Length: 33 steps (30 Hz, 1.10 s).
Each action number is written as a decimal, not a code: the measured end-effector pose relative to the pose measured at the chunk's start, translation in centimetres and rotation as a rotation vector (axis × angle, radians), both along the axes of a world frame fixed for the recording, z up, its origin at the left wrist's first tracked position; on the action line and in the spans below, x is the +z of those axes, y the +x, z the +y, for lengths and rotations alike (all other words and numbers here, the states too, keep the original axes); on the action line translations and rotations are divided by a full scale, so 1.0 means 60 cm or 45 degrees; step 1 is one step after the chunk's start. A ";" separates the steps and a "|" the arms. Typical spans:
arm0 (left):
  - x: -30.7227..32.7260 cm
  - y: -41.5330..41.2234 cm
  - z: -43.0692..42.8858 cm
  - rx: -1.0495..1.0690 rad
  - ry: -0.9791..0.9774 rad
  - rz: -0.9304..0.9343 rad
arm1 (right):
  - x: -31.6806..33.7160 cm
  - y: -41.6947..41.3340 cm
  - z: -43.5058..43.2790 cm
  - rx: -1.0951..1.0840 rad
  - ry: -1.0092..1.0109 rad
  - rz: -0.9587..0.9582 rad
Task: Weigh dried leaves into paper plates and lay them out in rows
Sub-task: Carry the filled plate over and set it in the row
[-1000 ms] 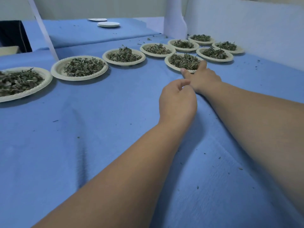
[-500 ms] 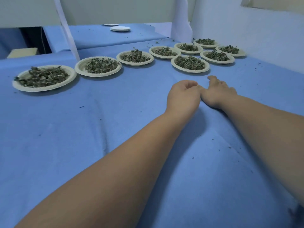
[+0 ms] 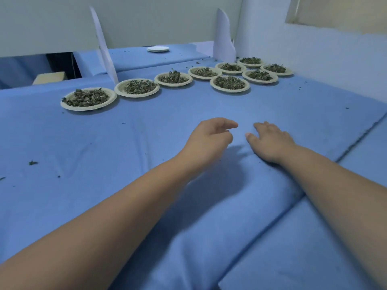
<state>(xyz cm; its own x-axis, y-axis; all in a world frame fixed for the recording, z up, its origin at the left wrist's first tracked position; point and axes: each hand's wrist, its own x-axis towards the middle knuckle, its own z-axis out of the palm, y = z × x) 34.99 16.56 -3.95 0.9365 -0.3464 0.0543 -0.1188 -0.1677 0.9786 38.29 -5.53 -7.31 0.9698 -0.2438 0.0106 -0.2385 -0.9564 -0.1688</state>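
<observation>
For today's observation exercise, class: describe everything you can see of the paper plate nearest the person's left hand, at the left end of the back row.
The paper plate is round, shallow and off-white, with a fluted rim, and looks like pressed paper. It lies flat on the blue cloth and holds a loose heap of dried leaves, dark green and curled. It sits close beside the next plate; whether their rims touch cannot be told. Neither hand touches it.

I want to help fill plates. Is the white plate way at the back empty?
Cannot tell. The white plate looks bare, but it is too far and flat-on to see inside.
</observation>
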 end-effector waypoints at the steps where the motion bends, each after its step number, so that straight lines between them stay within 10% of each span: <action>1: 0.004 -0.012 -0.002 0.011 -0.017 0.003 | 0.004 -0.028 0.003 0.034 0.032 -0.052; 22: 0.095 -0.372 -0.463 -0.544 -0.206 -0.195 | 0.142 -0.617 -0.229 -0.368 0.148 -0.651; 33: 0.156 -0.493 -0.682 -0.719 0.384 -1.506 | 0.075 -0.948 -0.406 -0.950 -0.171 -0.542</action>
<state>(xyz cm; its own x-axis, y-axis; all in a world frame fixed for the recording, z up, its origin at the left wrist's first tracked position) 5.38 -24.37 5.40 0.1069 -0.8083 0.5790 -0.9846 -0.0049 0.1749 -18.58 -29.91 -2.80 0.4645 -0.7850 0.4100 -0.7532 -0.5937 -0.2833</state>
